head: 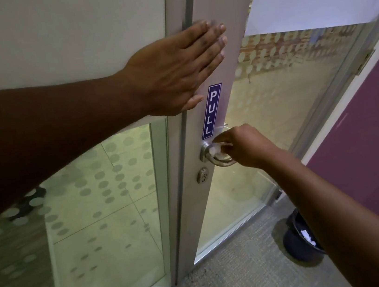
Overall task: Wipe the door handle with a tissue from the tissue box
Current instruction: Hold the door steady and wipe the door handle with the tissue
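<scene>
A silver metal door handle (220, 162) sticks out from the grey door frame (210, 6), just below a blue PULL sticker (211, 112). My right hand (247, 146) is closed around a crumpled white tissue (216, 151) and presses it against the handle near its round base. My left hand (173, 70) lies flat on the frame above the sticker, fingers stretched out and holding nothing. The tissue box is not in sight.
A round keyhole (202, 175) sits below the handle. Frosted dotted glass panels (99, 204) flank the frame. A dark bin (299, 237) with white paper in it stands on the grey carpet by the purple wall (366, 143) at the right.
</scene>
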Tool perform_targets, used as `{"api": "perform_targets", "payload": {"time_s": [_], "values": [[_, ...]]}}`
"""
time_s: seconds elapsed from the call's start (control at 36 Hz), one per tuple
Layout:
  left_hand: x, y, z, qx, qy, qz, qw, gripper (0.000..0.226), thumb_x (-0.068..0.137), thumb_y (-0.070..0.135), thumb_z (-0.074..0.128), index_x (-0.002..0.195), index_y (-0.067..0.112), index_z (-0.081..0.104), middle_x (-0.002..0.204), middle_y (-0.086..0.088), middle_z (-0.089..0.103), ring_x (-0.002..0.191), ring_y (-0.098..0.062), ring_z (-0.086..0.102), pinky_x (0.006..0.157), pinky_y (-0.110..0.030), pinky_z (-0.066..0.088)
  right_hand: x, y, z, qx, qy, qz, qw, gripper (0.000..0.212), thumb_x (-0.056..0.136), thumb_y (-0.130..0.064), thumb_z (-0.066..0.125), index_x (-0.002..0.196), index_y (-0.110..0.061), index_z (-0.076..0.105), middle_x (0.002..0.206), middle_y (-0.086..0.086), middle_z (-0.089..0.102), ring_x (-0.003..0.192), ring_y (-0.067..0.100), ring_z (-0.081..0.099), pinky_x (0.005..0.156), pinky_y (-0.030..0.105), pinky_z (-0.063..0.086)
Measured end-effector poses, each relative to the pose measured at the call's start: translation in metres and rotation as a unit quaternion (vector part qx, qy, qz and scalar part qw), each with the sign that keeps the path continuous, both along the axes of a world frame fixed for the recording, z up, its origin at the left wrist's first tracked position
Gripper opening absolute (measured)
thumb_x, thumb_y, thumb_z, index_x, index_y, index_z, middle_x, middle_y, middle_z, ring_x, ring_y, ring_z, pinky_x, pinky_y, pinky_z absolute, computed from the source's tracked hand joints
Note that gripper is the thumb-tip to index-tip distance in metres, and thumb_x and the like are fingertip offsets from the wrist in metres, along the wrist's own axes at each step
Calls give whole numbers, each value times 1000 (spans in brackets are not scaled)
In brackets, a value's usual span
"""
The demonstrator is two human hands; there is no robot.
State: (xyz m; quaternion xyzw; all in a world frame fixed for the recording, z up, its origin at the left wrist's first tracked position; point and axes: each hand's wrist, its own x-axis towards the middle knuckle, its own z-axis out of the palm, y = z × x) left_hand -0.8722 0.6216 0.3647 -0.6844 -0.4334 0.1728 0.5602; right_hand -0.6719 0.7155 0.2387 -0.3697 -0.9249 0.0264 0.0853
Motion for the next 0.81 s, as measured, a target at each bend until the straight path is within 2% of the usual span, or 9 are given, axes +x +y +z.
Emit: {"api": "perform_targets", "payload": {"time_s": [0.17,0.28,0.36,0.42,0.47,0.5,0.64,0.72,0.81], "values": [[0,0,-1,-3,-9,1,1000,83,100,51,-7,157,-8,0,165,-32,7,154,-45,9,127,-51,13,-16,-11,-17,40,-67,41,996,30,91,-17,67,119,-27,70,110,4,72,93,26,68,81,38,59],[0,-1,-1,-3,-5,7,1000,83,99,51,-8,157,-8,-1,165,-32,7,154,-45,10,127,-50,13,-14,-12,-24,56,-65,46,995,28,93,-16,64,118,-26,70,101,6,72,83,27,67,66,26,47],[-1,0,-1,1,1,2,1000,83,99,51,-8,157,-8,0,165,-31,7,154,-45,11,127,-50,14,-10,-13,-29,87,-87,46,991,25,94,-13,58,114,-23,69,91,7,71,77,30,66,62,29,47],[-1,0,-2,3,8,0,1000,83,99,51,-8,157,-8,0,165,-32,7,154,-45,10,127,-50,14,-7,-13,-33,104,-102,44,988,27,94,-11,55,116,-22,66,85,9,69,74,32,63,68,35,52],[-2,0,-2,5,12,-1,1000,83,99,50,-8,157,-9,0,165,-32,8,154,-45,11,127,-50,14,-2,-12,-36,110,-106,42,987,31,96,-11,51,121,-26,62,81,7,67,71,34,60,82,45,51],[-2,0,-2,6,15,-1,1000,82,99,50,-8,156,-9,0,165,-32,8,154,-45,11,127,-50,14,1,-12,-37,114,-108,43,987,31,96,-13,51,122,-28,61,82,5,68,72,33,61,85,46,50],[-1,-1,-2,4,17,2,1000,82,99,50,-8,156,-9,0,164,-32,9,154,-45,12,127,-50,14,15,-10,-43,154,-123,68,978,26,101,-26,44,113,-34,65,91,-4,73,80,22,67,82,36,45],[0,-1,-2,-3,-2,5,1000,82,100,50,-7,157,-9,-1,164,-33,6,154,-45,9,127,-50,13,24,-7,-42,156,-118,94,976,29,101,-24,46,115,-37,67,95,-9,73,82,17,67,82,36,44],[0,-2,-1,-8,-15,9,1000,82,100,50,-7,157,-9,-3,164,-33,4,154,-46,6,127,-50,13,30,-3,-34,143,-125,125,974,33,100,-21,48,118,-40,68,110,-12,74,96,12,69,85,35,44]]}}
